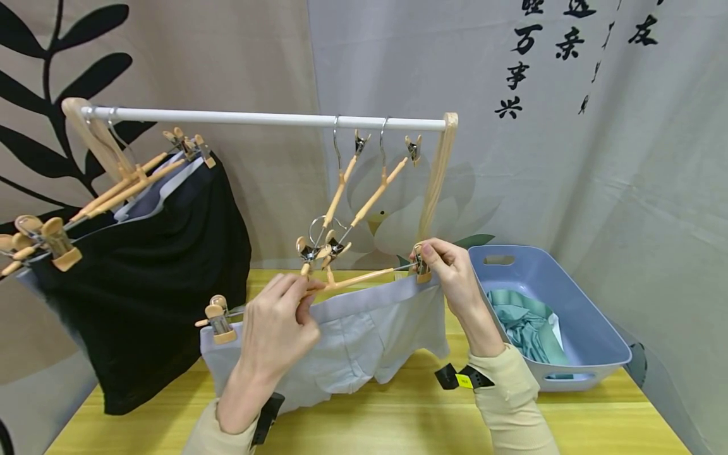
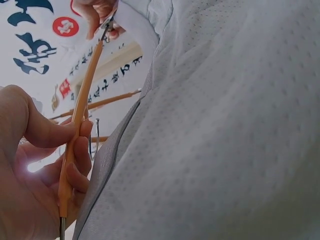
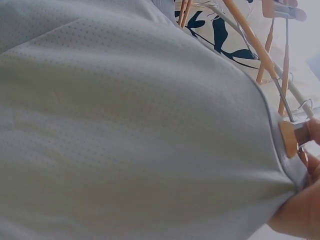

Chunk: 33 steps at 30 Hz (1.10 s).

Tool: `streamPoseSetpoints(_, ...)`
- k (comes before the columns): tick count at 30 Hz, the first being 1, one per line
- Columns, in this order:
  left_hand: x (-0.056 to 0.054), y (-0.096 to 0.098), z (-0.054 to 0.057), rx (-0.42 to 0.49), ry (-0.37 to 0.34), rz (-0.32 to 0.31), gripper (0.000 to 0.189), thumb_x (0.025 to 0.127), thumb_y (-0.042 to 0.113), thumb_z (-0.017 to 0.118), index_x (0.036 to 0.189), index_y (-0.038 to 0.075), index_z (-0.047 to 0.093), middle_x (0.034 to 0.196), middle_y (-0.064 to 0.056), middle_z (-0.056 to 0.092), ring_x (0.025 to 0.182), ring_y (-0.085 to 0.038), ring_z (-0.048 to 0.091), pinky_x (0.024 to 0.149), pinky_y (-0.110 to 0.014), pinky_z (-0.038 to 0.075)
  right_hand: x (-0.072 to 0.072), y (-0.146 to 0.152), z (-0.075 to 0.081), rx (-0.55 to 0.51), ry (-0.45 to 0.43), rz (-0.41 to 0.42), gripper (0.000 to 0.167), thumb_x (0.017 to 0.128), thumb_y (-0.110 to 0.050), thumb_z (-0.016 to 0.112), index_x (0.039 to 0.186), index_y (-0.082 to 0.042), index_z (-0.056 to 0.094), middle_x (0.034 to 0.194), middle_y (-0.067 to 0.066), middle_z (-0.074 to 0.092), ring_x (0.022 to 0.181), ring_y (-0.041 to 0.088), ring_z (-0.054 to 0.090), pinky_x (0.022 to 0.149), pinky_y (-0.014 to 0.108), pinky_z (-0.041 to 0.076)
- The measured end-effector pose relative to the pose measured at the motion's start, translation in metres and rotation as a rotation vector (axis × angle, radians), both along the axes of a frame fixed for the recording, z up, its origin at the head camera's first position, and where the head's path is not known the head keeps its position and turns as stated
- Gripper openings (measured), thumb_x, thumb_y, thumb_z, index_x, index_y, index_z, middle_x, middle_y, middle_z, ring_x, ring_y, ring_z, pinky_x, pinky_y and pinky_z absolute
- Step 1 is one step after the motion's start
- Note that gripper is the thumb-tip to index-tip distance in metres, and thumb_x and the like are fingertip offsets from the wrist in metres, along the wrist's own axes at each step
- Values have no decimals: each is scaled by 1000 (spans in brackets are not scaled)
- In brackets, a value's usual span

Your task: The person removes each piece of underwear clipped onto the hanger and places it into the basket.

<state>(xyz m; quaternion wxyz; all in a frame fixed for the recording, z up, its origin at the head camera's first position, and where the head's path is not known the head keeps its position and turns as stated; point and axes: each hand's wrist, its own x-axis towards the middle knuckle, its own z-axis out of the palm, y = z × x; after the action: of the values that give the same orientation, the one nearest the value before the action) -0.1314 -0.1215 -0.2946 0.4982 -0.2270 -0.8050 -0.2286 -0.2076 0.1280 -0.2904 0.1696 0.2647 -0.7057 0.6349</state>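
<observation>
Light grey boxer briefs point(image 1: 364, 335) hang by their waistband from a clip hanger point(image 1: 364, 277) held over the table. My left hand point(image 1: 281, 319) grips the hanger's bar left of its middle; in the left wrist view the thumb and fingers point(image 2: 80, 150) wrap the orange-tan bar. At the waistband's right end, my right hand point(image 1: 455, 278) pinches the hanger's right clip point(image 1: 422, 264), which sits on the fabric. The left clip point(image 1: 220, 323) bites the other end of the waistband. In the right wrist view, the clip's pad point(image 3: 288, 140) lies against the waistband beside my fingertips.
A white rail point(image 1: 261, 119) on a wooden stand carries two bare clip hangers point(image 1: 370, 201) and, at left, hangers with black underwear point(image 1: 165, 272). Right of my hand stands a blue basket point(image 1: 586, 316) holding green fabric point(image 1: 526, 325). A yellow wooden table point(image 1: 409, 417) lies below.
</observation>
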Motion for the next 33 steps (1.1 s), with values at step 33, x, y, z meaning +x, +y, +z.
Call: streamPoseSetpoints(33,2,1,1,-17,18,16,28,63,-15,52,74,5,69,65,-4,63,54,-15,48,44,-21,33,0,1,0,21,8,-26,30,98,-11,49,88,13,65,76,-12,66,67,11,64,65,22,52)
